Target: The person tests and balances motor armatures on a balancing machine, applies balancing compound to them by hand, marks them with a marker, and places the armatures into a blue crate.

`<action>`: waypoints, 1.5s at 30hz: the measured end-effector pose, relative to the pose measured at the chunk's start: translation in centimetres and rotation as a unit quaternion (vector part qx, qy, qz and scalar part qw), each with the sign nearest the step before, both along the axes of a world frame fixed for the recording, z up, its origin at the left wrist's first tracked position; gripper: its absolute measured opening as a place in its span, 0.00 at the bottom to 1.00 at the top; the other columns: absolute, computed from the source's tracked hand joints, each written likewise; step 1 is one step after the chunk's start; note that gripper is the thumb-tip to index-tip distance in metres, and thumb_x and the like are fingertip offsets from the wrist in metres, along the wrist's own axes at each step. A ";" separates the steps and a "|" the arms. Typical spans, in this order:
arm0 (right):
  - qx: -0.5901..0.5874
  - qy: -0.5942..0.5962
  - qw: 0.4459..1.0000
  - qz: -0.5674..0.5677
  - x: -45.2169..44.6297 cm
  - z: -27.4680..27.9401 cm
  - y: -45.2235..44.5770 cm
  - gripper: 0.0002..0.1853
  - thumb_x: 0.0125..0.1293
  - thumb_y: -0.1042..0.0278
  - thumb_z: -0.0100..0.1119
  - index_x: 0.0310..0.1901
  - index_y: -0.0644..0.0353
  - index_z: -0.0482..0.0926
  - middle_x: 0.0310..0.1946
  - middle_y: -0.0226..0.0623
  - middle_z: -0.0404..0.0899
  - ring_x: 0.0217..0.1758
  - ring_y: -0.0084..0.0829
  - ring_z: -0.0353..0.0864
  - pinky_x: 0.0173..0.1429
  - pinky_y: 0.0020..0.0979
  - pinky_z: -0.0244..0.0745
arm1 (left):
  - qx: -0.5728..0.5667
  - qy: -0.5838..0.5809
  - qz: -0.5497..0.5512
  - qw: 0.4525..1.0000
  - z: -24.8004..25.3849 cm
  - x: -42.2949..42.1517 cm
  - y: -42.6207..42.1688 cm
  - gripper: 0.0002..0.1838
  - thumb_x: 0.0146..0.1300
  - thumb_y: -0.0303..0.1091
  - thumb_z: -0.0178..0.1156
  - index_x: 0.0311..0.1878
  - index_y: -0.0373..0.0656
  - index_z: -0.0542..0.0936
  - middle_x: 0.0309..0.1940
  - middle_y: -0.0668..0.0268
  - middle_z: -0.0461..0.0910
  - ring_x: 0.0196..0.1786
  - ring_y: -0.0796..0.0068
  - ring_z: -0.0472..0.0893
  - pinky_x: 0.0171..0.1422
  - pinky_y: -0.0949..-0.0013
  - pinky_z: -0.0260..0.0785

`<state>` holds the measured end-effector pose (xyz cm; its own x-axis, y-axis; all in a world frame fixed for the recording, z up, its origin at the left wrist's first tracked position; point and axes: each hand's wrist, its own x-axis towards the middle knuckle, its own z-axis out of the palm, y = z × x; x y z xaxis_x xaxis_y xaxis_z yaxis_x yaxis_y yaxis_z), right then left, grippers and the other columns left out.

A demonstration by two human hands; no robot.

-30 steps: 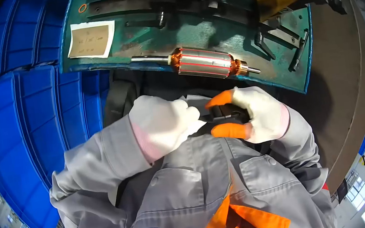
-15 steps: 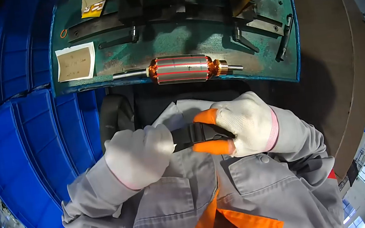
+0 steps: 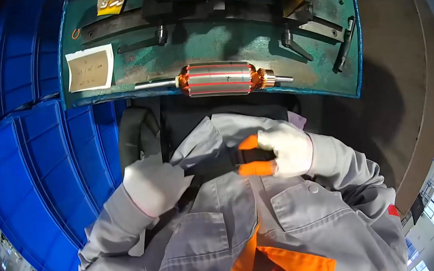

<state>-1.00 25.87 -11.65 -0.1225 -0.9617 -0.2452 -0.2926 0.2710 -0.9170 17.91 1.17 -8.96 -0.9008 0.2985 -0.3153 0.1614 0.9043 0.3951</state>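
Note:
A black strap (image 3: pixel 210 167) with a dark buckle (image 3: pixel 248 156) runs across the front of a grey jacket at waist height. My right hand (image 3: pixel 291 150), in a white glove with orange fingertips, pinches the buckle between thumb and finger. On the other side my left hand (image 3: pixel 155 185), gloved in white and slightly blurred, is closed at the strap's left part. A dark loose end hangs below its fingers. Beyond my hands, an armature (image 3: pixel 219 79) with copper windings and a steel shaft lies along the near edge of the green bench (image 3: pixel 163 60).
A paper card (image 3: pixel 90 69) lies on the bench's left. Clamp levers (image 3: pixel 296 47) and dark metal fixtures (image 3: pixel 157 12) stand toward the back. A black handle-like tool (image 3: pixel 345 44) is at the right edge. Blue bins (image 3: pixel 38 153) fill the left side.
My left hand has moved left and slightly down, away from the buckle, exposing more strap. My right hand stays at the buckle, shifted slightly. The armature has stayed on the bench.

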 end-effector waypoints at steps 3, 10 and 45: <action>0.008 0.004 1.000 -0.002 0.3 -1.1 -0.2 0.18 0.59 0.57 0.77 0.45 0.59 0.85 0.26 0.39 0.84 0.27 0.43 0.85 0.32 0.38 0.78 | 0.045 0.020 0.087 0.995 -0.8 0.9 0.4 0.18 0.62 0.43 0.66 0.18 0.48 0.78 0.16 0.64 0.76 0.22 0.61 0.79 0.23 0.59 0.69; 0.026 -0.091 0.995 0.031 -1.5 -3.3 -2.4 0.18 0.64 0.57 0.74 0.48 0.61 0.85 0.36 0.44 0.86 0.38 0.37 0.88 0.44 0.32 0.80 | 0.190 -0.047 0.195 0.961 -1.3 -1.4 0.2 0.18 0.59 0.43 0.70 0.51 0.48 0.83 0.30 0.63 0.83 0.33 0.58 0.85 0.34 0.59 0.75; 0.096 0.381 0.911 -0.123 -0.6 1.6 8.1 0.18 0.44 0.70 0.72 0.40 0.57 0.79 0.31 0.38 0.78 0.31 0.40 0.83 0.32 0.39 0.78 | 0.106 -0.066 0.167 0.978 -0.2 -0.4 -0.7 0.18 0.57 0.26 0.65 0.52 0.46 0.82 0.27 0.59 0.83 0.30 0.57 0.85 0.33 0.59 0.76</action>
